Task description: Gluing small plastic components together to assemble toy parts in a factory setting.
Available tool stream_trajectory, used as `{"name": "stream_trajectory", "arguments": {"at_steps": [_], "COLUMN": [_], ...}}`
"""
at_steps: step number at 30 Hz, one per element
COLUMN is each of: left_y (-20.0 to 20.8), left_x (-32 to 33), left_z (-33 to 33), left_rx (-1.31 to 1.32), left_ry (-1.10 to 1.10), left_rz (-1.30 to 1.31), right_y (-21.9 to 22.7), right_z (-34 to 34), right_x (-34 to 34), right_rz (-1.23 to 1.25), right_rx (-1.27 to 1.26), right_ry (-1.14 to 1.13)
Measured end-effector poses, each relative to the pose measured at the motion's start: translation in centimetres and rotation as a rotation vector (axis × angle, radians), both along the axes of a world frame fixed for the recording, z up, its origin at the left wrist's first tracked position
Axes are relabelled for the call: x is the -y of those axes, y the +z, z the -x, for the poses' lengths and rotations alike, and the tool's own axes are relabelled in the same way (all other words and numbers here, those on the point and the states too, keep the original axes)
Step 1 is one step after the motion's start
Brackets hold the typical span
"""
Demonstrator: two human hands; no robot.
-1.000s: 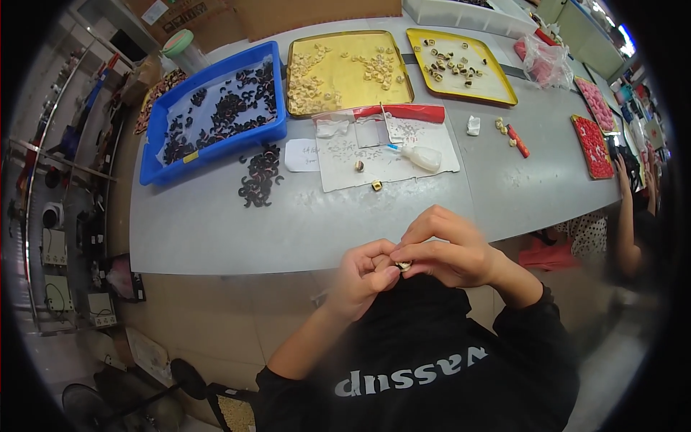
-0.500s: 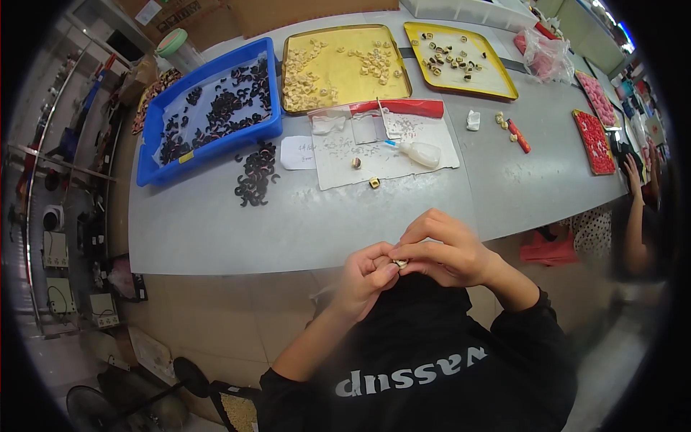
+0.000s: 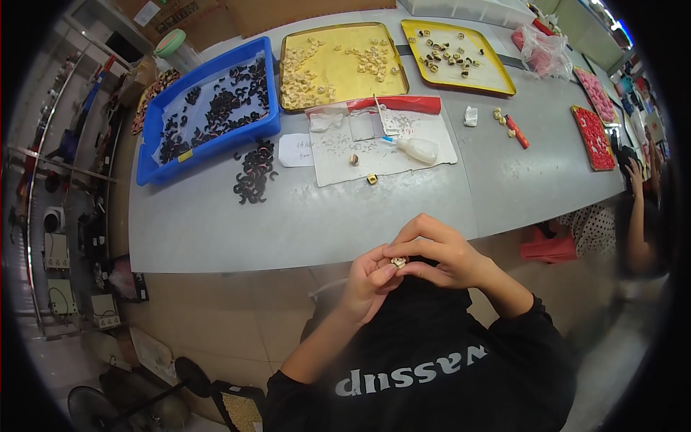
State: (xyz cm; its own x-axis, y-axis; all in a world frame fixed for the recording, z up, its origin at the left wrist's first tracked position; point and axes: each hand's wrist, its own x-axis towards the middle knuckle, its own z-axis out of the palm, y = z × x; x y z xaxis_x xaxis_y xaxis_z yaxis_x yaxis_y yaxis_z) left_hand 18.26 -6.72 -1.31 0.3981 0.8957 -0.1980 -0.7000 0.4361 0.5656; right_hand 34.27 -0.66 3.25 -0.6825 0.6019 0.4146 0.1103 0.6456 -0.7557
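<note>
Just past the table's near edge, above my lap, both hands pinch one small cream-coloured piece [image 3: 399,263]. My left hand [image 3: 366,286] grips it from the left between thumb and fingertips. From the other side, my right hand [image 3: 445,253] has its thumb and fingers on it too, closed round its top and lower edge. Fingers cover much of the piece, so its full shape is hidden. Nearest on the table lies a small yellow-and-dark block [image 3: 372,178]. A brown-and-white one [image 3: 353,160] sits behind it on the white sheet [image 3: 338,171], beside a squeeze bottle [image 3: 417,150] with a blue tip.
Dark curved pieces fill a blue tray [image 3: 209,147] and lie in a loose pile [image 3: 253,176]. Behind are a yellow tray [image 3: 344,57] of cream pieces and another yellow-rimmed tray [image 3: 461,88]. A red stick [image 3: 517,133] lies right. Another person's arm [image 3: 638,216] shows far right.
The cream piece shows more between my fingertips now, as my fingers have shifted on it. Both hands stay in nearly the same place; the view has moved slightly.
</note>
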Motion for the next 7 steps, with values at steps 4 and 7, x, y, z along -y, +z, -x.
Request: {"name": "stream_trajectory", "arguments": {"at_steps": [4, 7], "left_y": [-0.4, 0.0], "left_x": [0.2, 0.4], "left_z": [-0.2, -0.8], "left_rx": [0.028, 0.085], "left_ry": [-0.023, -0.049], "left_rz": [0.032, 0.082], "right_y": [-0.4, -1.1], "right_z": [-0.2, -0.4], "right_x": [0.3, 1.1], "right_rz": [0.034, 0.057], "right_rx": [-0.010, -0.054], "right_ry": [0.008, -0.002]}}
